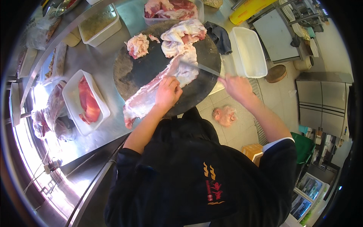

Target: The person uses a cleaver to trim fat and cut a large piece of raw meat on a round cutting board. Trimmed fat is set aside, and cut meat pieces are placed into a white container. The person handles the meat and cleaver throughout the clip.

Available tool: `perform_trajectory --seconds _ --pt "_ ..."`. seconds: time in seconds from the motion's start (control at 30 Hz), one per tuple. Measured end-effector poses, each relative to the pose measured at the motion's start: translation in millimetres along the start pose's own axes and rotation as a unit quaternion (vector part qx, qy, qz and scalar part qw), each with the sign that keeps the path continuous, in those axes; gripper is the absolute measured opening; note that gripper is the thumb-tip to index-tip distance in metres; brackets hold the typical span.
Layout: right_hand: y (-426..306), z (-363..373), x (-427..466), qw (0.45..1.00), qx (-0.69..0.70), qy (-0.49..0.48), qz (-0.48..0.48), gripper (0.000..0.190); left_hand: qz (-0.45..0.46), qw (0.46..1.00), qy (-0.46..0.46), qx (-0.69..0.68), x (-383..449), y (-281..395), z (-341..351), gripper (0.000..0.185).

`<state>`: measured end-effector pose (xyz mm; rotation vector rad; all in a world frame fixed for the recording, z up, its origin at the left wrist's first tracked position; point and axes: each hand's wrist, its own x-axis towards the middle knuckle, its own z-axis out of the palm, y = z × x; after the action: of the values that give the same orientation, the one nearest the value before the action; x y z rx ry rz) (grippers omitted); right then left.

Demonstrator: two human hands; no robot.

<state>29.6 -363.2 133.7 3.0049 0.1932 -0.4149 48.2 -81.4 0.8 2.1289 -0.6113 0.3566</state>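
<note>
A long slab of raw meat with pale fat and membrane lies across a round dark chopping block, its lower left end hanging past the rim. My left hand rests on the slab with its fingers curled; whether they pinch the meat is hard to see. In my right hand, at the block's right edge, is the handle of a knife. Its blade reaches left onto the meat. A thick fatty fold of meat lies at the slab's upper end. Trimmed fat sits on the block's upper left.
Left of the block stands a white plastic tub with red meat. Behind are a tub of meat and a tub of liquid. A dark cloth and a white tub are at right. A filled plastic bag lies on the floor.
</note>
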Motion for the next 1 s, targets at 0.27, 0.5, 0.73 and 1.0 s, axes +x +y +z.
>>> perform_trajectory --seconds 0.27,0.5,0.73,1.0 --pt "-2 -19 -5 0.999 0.018 -0.035 0.003 0.051 0.036 0.999 0.035 -0.01 4 -2 -1 0.014" --pt "24 -26 11 0.999 -0.005 0.008 0.04 0.046 0.014 1.0 0.016 -0.015 3 -2 -1 0.013" --pt "-9 -11 -18 0.999 -0.001 -0.039 -0.021 0.046 0.029 0.998 0.043 -0.026 3 -1 -3 0.013" --pt "28 -11 13 0.999 0.006 0.021 0.03 0.048 0.012 0.999 0.021 -0.037 3 -4 -2 0.012"
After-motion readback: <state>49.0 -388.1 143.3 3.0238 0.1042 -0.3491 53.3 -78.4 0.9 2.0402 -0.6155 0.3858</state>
